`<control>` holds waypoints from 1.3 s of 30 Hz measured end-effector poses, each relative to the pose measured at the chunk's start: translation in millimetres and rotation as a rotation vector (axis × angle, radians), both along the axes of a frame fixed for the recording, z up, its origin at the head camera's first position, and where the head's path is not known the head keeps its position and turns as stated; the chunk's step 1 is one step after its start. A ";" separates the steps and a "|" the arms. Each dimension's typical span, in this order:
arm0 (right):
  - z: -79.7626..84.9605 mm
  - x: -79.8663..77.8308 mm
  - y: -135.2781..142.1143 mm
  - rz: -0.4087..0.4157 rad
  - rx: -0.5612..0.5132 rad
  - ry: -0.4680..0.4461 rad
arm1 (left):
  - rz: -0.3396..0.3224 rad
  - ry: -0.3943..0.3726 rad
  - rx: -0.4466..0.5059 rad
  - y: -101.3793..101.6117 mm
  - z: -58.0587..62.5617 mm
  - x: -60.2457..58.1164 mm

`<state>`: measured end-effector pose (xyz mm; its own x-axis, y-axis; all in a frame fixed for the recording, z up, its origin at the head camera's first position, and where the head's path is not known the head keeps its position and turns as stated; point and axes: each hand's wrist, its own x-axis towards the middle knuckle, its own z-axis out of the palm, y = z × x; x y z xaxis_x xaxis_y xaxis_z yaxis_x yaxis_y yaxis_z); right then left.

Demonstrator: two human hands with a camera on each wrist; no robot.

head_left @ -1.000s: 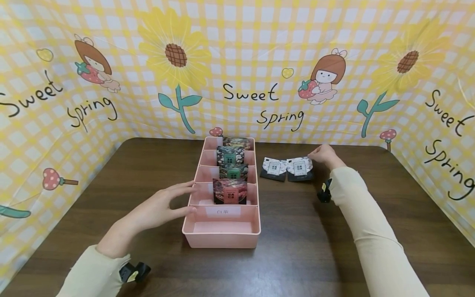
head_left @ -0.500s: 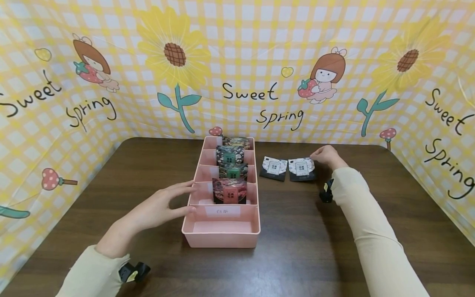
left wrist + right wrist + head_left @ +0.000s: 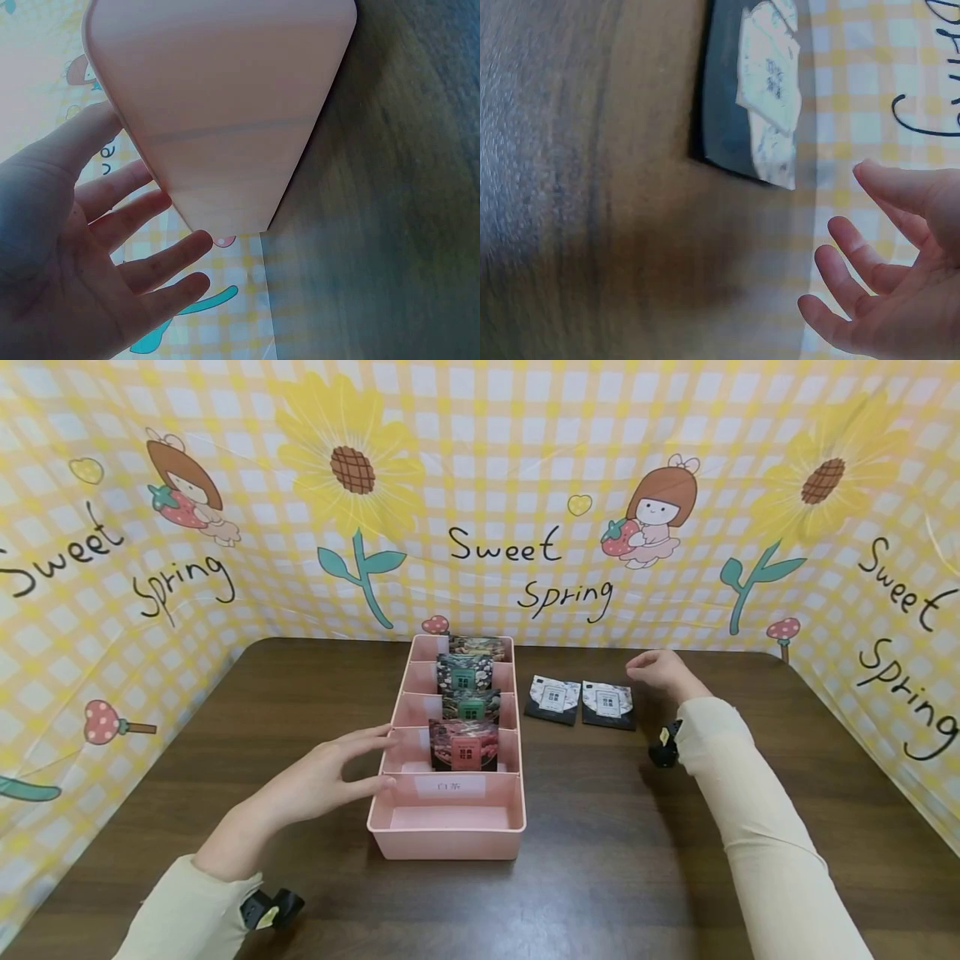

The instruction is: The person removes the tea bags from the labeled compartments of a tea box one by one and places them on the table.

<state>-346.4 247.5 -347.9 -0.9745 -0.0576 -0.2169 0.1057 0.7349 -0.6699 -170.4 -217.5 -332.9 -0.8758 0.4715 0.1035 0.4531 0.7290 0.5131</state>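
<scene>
Four pink box (image 3: 446,845) compartments (image 3: 408,752) hold sachets (image 3: 463,735); two white packets (image 3: 555,700), right of it, seem outstanding. Your left hand (image 3: 318,781) loosely touches it; your right hand (image 3: 666,674) grips nothing.

From my station I saw a dark wood-grain table (image 3: 592,827) with rounded far corners. Yellow-checked cloth (image 3: 487,460) rose behind the table and along its left and right sides. Above the table's far edge I made out printed sunflowers (image 3: 352,468), a cartoon girl (image 3: 660,510) and "Sweet Spring" lettering (image 3: 506,547). Soft light left a pale sheen (image 3: 540,931) at the table's near edge.
</scene>
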 end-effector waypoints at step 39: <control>71.9 67.5 -81.2 0.386 -0.271 0.199 | 0.007 0.007 0.002 0.7 0.1 1.6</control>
<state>-279.0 166.3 -276.0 -0.8922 -0.4496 0.0435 -0.2882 0.4924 -0.8212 -168.8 -216.9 -332.8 -0.8783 0.4651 0.1104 0.4514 0.7312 0.5115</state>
